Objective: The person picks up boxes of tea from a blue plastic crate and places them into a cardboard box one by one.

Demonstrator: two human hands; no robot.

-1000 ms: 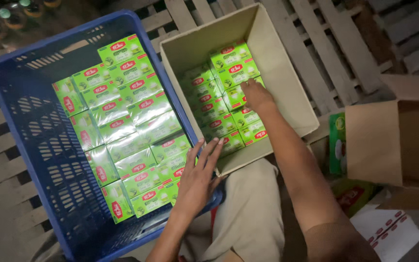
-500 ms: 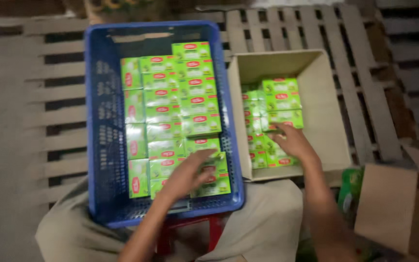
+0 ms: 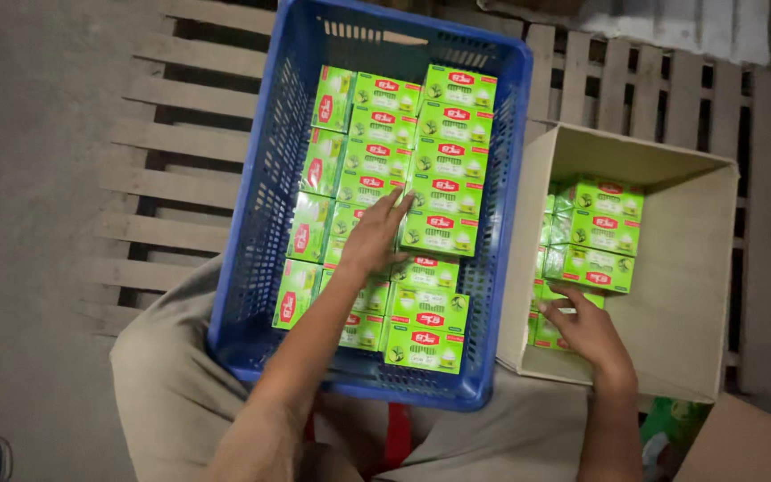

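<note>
A blue plastic crate (image 3: 256, 214) holds several green boxes with red labels (image 3: 443, 165), packed in rows. My left hand (image 3: 375, 236) lies flat on the boxes in the crate's middle, fingers spread toward one green box (image 3: 439, 232). To the right stands an open cardboard carton (image 3: 698, 268) with more green boxes (image 3: 595, 232) stacked along its left side. My right hand (image 3: 582, 330) rests on the boxes at the carton's near left corner, fingers curled on a box there (image 3: 548, 330).
The crate and carton sit on a wooden slatted pallet (image 3: 162, 134). A grey concrete floor (image 3: 28, 178) lies to the left. Another cardboard box (image 3: 747, 446) and a green package (image 3: 666, 428) show at the bottom right. My knees are under the crate.
The view has swung so the crate is now centred. My left hand has moved from the crate's near boxes up to its middle. My right hand stays in the carton's near corner.
</note>
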